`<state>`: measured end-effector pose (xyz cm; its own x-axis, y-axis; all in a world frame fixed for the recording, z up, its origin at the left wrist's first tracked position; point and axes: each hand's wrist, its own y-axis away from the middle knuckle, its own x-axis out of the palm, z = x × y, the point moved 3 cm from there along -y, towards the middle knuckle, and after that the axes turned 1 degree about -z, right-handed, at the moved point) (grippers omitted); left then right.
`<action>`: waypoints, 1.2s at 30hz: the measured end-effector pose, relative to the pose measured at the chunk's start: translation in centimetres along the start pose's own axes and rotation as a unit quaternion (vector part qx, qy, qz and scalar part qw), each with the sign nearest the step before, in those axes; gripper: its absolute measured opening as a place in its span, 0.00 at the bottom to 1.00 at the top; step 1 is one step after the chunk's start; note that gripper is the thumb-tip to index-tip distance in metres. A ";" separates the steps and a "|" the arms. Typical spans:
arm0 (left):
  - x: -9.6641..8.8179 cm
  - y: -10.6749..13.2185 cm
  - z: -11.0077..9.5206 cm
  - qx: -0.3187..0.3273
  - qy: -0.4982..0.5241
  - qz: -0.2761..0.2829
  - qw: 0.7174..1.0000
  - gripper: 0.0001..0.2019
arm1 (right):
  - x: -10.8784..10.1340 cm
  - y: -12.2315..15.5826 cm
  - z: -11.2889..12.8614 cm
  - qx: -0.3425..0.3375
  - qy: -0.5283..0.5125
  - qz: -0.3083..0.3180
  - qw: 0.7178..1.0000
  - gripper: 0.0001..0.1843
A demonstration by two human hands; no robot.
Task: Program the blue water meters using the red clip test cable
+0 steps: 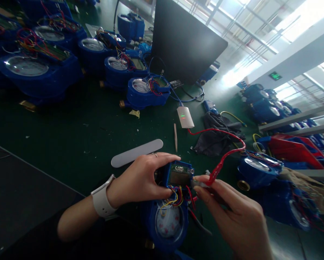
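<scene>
A blue water meter (186,228) is close in front of me, its round dial facing up and thin coloured wires (175,198) showing beside its small display unit (179,177). My left hand (137,177), with a white watch on the wrist, is closed around that display unit, thumb and forefinger at opposite edges. Against the unit's right side, my right hand (235,207) pinches a small grey plug (198,183). A twisted red cable (228,153) passes from the right hand to a white box (186,117) with green and red lights. The plug's tip is hard to make out.
More blue meters (148,90) stand at the back left and right. A large dark panel (183,39) rises behind. On the green tabletop are a pale rounded strip (137,153), a thin wooden stick (175,138) and a crumpled dark cloth (216,135).
</scene>
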<state>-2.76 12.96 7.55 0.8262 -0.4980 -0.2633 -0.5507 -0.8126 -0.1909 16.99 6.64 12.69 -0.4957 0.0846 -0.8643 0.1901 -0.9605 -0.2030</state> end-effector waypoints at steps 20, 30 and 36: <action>0.0 -0.1 -0.2 -0.005 0.008 -0.002 1.000 0.31 | -0.1 -0.2 0.2 0.006 -0.005 -0.001 1.000 0.06; -0.1 -0.1 -0.2 -0.006 0.008 0.002 1.000 0.31 | -0.2 -0.3 0.2 -0.037 0.014 0.010 0.999 0.07; 0.0 -0.1 -0.2 -0.005 0.006 -0.002 1.000 0.32 | -0.1 -0.3 0.1 -0.035 0.009 0.005 0.999 0.07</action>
<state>-2.68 12.99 7.76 0.8300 -0.4982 -0.2508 -0.5460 -0.8175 -0.1830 16.94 6.87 12.92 -0.4777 0.0807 -0.8748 0.2547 -0.9403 -0.2258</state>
